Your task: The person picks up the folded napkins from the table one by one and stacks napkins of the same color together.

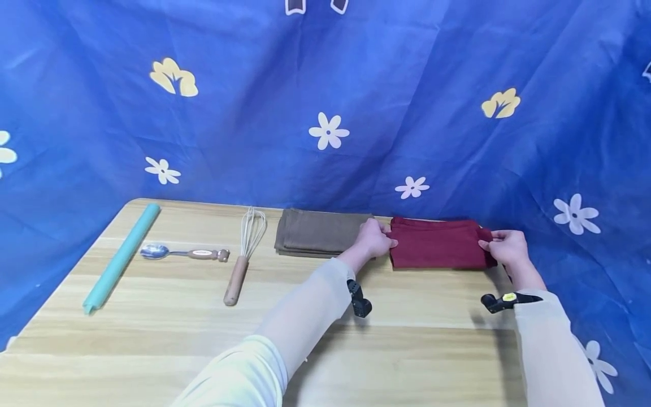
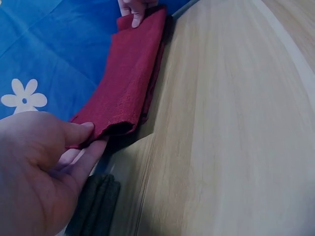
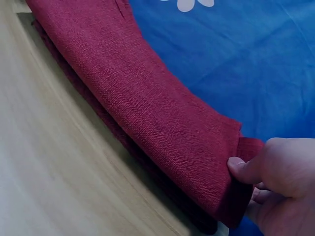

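Note:
A folded dark red cloth (image 1: 437, 246) lies at the far right of the wooden table (image 1: 168, 328). My left hand (image 1: 375, 238) pinches its left end between thumb and fingers (image 2: 83, 147). My right hand (image 1: 504, 246) pinches its right end, thumb (image 3: 243, 167) on top. In both wrist views the top layer of the red cloth (image 2: 125, 83) (image 3: 147, 113) is raised a little off the layers beneath. A folded brown cloth (image 1: 315, 233) sits just left of it, under my left hand.
A whisk (image 1: 243, 254) with a wooden handle, a spoon (image 1: 180, 252) and a long teal tube (image 1: 122, 257) lie on the table's left half. A blue flowered sheet (image 1: 325, 102) hangs behind and drapes past the right edge.

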Available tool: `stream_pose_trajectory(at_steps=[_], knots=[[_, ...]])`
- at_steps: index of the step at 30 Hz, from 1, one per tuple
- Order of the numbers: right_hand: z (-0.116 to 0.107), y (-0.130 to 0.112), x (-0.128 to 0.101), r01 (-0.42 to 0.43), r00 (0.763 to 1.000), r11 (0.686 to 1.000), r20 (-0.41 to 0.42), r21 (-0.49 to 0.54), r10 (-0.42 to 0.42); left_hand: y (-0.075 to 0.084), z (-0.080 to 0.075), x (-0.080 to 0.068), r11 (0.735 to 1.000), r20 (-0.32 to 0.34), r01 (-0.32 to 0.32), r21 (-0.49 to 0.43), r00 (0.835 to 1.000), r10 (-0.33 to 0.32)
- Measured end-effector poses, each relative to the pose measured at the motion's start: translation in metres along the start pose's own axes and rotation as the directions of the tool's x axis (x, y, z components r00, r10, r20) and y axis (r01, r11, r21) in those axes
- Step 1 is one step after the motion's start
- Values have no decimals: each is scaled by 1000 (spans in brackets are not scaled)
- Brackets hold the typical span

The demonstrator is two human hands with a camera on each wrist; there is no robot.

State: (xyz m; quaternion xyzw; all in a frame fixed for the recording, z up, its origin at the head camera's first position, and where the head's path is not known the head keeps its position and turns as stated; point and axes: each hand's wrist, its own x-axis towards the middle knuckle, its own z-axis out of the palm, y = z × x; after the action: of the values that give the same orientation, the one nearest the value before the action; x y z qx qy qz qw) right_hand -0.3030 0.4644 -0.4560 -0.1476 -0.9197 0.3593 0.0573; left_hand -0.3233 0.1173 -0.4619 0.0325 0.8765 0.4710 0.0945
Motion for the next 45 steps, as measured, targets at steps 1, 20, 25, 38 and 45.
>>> stream_pose_trajectory(at_steps=[1, 20, 25, 38, 45], knots=[[0, 1, 0, -6, 1000, 1000, -6, -1, 6, 0, 2, 0, 1000, -4, -1, -1, 1000, 1], [12, 15, -3, -93, 993, 994, -76, -62, 88, -12, 21, 10, 973, -56, 84, -216, 994, -98], [13, 18, -5, -107, 993, 993, -61, -58, 104, -11, 21, 8, 967, -57, 94, -238, 992, -111], [18, 12, -4, -81, 991, 995, -110, -61, 74, -16, 19, 14, 956, -41, 81, -282, 994, -96], [24, 14, -3, -88, 986, 994, -145, -59, 78, -16, 19, 16, 964, -61, 88, -252, 992, -106]])
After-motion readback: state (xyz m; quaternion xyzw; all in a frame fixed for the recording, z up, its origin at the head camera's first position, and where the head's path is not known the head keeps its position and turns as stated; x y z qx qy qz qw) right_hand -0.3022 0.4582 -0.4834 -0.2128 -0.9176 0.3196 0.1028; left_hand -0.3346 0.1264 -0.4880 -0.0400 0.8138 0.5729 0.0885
